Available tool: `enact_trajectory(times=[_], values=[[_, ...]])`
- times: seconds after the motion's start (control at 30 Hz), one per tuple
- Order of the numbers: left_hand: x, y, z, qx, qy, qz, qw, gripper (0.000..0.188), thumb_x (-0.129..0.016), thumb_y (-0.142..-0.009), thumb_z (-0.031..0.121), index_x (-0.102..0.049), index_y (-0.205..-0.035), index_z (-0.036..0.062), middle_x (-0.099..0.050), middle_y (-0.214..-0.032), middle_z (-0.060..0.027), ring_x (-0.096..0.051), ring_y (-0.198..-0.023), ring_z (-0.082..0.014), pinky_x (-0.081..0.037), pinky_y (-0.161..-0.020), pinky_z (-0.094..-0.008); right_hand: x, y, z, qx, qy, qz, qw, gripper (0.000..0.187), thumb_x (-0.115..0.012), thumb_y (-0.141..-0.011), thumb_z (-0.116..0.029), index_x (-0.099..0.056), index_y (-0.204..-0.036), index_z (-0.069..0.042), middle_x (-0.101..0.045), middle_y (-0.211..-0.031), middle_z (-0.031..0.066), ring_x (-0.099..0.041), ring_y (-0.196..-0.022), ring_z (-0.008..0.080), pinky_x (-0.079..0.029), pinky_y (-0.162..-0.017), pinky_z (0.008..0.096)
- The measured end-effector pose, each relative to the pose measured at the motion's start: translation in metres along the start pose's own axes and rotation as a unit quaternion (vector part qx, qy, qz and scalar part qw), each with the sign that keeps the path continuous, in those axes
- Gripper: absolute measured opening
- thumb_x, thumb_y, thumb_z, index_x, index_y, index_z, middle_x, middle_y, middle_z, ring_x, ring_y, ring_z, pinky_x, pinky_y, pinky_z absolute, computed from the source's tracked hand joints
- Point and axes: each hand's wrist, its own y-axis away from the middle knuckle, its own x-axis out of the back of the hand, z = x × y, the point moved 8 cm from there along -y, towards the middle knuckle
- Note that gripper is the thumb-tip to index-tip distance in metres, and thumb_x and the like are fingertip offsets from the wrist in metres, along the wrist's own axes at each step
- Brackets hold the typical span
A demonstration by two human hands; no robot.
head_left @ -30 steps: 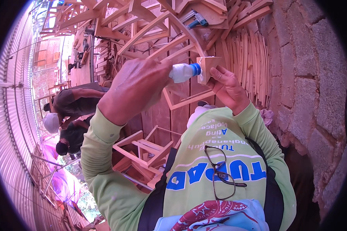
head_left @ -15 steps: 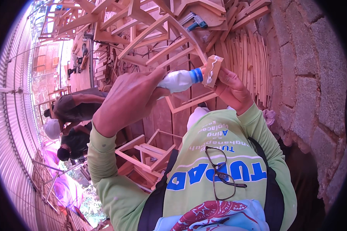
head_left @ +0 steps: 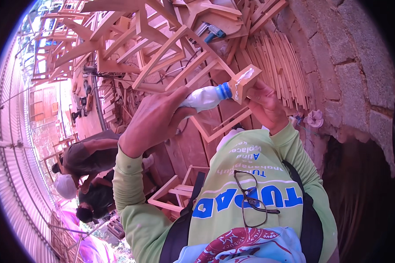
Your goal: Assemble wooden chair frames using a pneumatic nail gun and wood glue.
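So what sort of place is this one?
Likely a furniture or carpentry workshop: bare wooden frames, a pile of cut wooden strips, and what looks like a teal-and-silver nail gun.

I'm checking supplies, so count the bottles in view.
1: a white, rounded plastic bottle with a blue cap, in the left hand, its capped end toward the small, tan, flat-sided wooden block in the right hand. Others may be hidden in the clutter.

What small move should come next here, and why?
I'd probably have the left hand ease the bottle back from the wooden block in the right hand: white streaks already mark the block, and the blue cap, so close, might smear them.
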Motion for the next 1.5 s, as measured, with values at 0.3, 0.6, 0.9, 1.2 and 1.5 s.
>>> enact_trajectory(times=[0.3,0.6,0.9,1.2,1.5], values=[[-0.036,-0.001,-0.043,-0.031,0.141,-0.050,0.988,0.039,-0.068,-0.094,0.014,-0.056,-0.129,0.0016,-0.067,-0.101,-0.0204,-0.065,-0.093,-0.0420,-0.050,-0.081,-0.0422,0.008,0.023,0.025,0.054,-0.045,0.049,0.996,0.049,-0.063,-0.099,-0.006,-0.048,-0.146,0.000,-0.057,-0.142,0.0128,-0.054,-0.133,0.0244,-0.041,-0.115,0.0415],[-0.064,-0.052,-0.027,-0.092,0.147,-0.086,0.981,0.031,-0.069,-0.092,0.015,-0.060,-0.119,0.0024,-0.066,-0.096,-0.0235,-0.063,-0.087,-0.0475,-0.049,-0.072,-0.0488,0.034,0.063,-0.006,0.140,0.040,0.129,0.981,0.047,-0.062,-0.098,-0.005,-0.050,-0.143,0.001,-0.061,-0.135,0.0086,-0.057,-0.127,0.0204,-0.042,-0.110,0.0372],[-0.056,-0.078,0.013,-0.126,0.018,-0.117,0.985,0.028,-0.068,-0.093,0.014,-0.062,-0.118,0.0028,-0.067,-0.091,-0.0223,-0.065,-0.083,-0.0455,-0.048,-0.071,-0.0488,0.047,0.078,-0.047,0.175,0.180,0.202,0.947,0.041,-0.065,-0.094,0.001,-0.058,-0.134,0.001,-0.064,-0.124,0.0057,-0.058,-0.118,0.0146,-0.042,-0.106,0.0296],[-0.054,-0.090,0.040,-0.170,-0.062,-0.138,0.974,0.027,-0.068,-0.092,0.014,-0.060,-0.116,0.0059,-0.069,-0.091,-0.0192,-0.065,-0.082,-0.0434,-0.048,-0.069,-0.0496,0.033,0.088,-0.073,0.235,0.375,0.194,0.876,0.045,-0.066,-0.090,0.008,-0.057,-0.134,0.006,-0.059,-0.131,0.0104,-0.060,-0.116,0.0178,-0.050,-0.100,0.0320],[-0.053,-0.088,0.053,-0.174,-0.124,-0.143,0.966,0.022,-0.069,-0.090,0.012,-0.057,-0.108,0.0048,-0.068,-0.089,-0.0179,-0.066,-0.082,-0.0422,-0.048,-0.067,-0.0499,0.038,0.096,-0.067,0.204,0.456,0.179,0.848,0.047,-0.068,-0.088,0.008,-0.059,-0.135,0.005,-0.058,-0.127,0.0093,-0.061,-0.113,0.0177,-0.051,-0.097,0.0307]])
